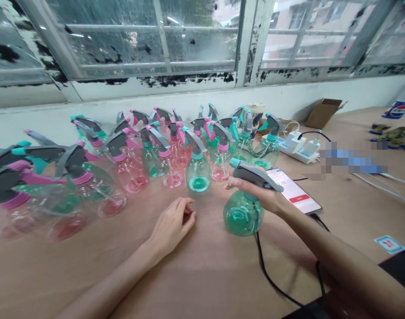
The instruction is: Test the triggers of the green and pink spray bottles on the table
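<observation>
Right grip [264,195]: from my distant seat I see it wrapped around the neck of a green bottle [242,216], fingers closed under the gray head [253,172].
Reason for this hold: I judge that the head is wider than the neck, so the bottle should not slip down from the fingers.
Green bottle: nearly upright, near the phone [300,192]; whether its base touches the tabletop [202,270], I cannot tell.
Left grip [171,221]: half curled, thumb a little apart from the fingers, no thing seen inside; it rests on the tabletop, maybe to relax the arm.
Other bottles [198,175]: pink and green, crowded toward the wall [175,95], perhaps to save room.
Phone: face up, I suppose for easy reading.
</observation>
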Available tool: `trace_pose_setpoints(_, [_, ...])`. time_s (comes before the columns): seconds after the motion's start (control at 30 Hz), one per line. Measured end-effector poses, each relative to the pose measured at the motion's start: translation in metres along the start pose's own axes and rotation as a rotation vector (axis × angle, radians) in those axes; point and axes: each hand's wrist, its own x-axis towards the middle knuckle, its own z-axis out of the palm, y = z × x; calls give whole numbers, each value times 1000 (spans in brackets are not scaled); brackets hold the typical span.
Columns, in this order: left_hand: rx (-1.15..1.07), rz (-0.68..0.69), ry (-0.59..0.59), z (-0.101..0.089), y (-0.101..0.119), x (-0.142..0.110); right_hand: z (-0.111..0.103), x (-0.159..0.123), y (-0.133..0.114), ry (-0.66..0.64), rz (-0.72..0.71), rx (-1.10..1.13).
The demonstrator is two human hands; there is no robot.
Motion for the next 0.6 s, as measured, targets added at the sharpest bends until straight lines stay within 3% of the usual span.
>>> trace_pose_setpoints(0.23, [5,-4,-11,-1,0,0,-2,3,-9,-76,20,81])
trace_pose_setpoints(0.6, [1,-1,-7,0,-1,1,0,6,-7,-68,20,124])
